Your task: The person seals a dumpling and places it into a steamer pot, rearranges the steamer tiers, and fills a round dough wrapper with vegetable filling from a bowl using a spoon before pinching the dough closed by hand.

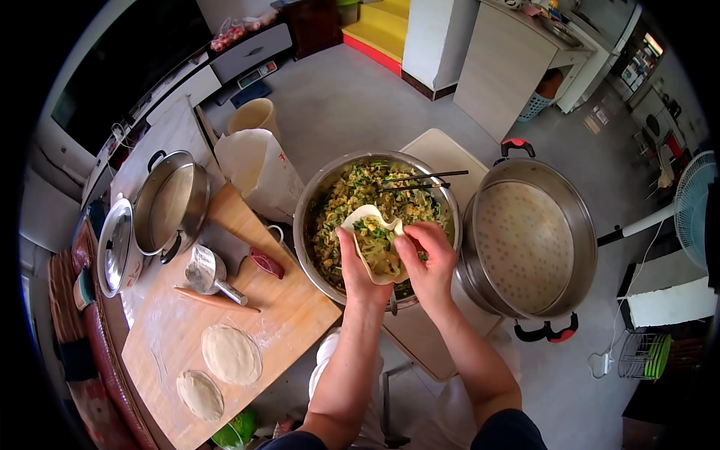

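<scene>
A round dough wrapper (373, 264) with chopped vegetable filling (375, 238) in it is held over a large metal bowl (309, 264). My left hand (361, 271) cups the wrapper from the left and below. On the right, the fingers of my right hand (430, 259) pinch its edge, which is gathered into a fold at the top. More green and yellow filling (341, 199) lies in the bowl. A pair of dark chopsticks (427, 178) rests across the bowl's far right part. A utensil handle (393, 301) shows below the wrapper; its other end is hidden.
To the right stands a steamer pot (525, 247) with a perforated tray and red-black handles. At left, a wooden board (292, 322) bears two flattened dough rounds (231, 354), a rolling pin (217, 298) and a metal scoop (206, 271). Beyond are a metal pan (172, 202) and a white bag (259, 169).
</scene>
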The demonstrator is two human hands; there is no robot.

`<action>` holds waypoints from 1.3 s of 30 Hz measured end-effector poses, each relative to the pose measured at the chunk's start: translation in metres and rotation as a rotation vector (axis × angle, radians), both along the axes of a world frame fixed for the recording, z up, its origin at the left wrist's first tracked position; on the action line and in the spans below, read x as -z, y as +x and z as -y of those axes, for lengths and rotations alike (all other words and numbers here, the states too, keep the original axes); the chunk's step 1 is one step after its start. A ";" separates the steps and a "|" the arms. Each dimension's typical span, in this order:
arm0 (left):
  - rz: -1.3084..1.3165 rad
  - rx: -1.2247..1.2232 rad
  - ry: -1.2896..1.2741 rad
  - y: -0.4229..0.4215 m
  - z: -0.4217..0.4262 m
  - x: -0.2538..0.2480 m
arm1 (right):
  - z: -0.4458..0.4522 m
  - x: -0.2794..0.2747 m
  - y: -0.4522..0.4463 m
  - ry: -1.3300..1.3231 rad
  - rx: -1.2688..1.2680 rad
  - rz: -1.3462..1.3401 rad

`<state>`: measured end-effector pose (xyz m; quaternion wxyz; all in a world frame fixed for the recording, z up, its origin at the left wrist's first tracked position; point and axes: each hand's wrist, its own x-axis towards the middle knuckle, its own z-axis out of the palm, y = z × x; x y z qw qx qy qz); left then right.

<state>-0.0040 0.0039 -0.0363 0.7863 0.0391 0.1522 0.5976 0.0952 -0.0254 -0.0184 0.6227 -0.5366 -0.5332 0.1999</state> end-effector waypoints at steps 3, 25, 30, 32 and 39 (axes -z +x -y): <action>-0.016 -0.005 -0.008 0.004 0.000 0.001 | -0.002 0.002 0.001 -0.009 0.023 0.037; -0.181 -0.050 -0.164 0.005 0.004 0.003 | -0.006 0.009 -0.018 -0.109 0.013 0.239; -0.103 -0.053 -0.176 0.006 0.001 0.007 | -0.006 0.006 -0.013 -0.050 -0.027 0.189; -0.091 -0.072 -0.168 0.005 0.000 0.013 | -0.006 0.004 -0.014 -0.079 -0.044 0.133; -0.153 -0.170 -0.180 0.007 0.002 0.004 | -0.007 0.007 -0.015 0.039 -0.014 0.290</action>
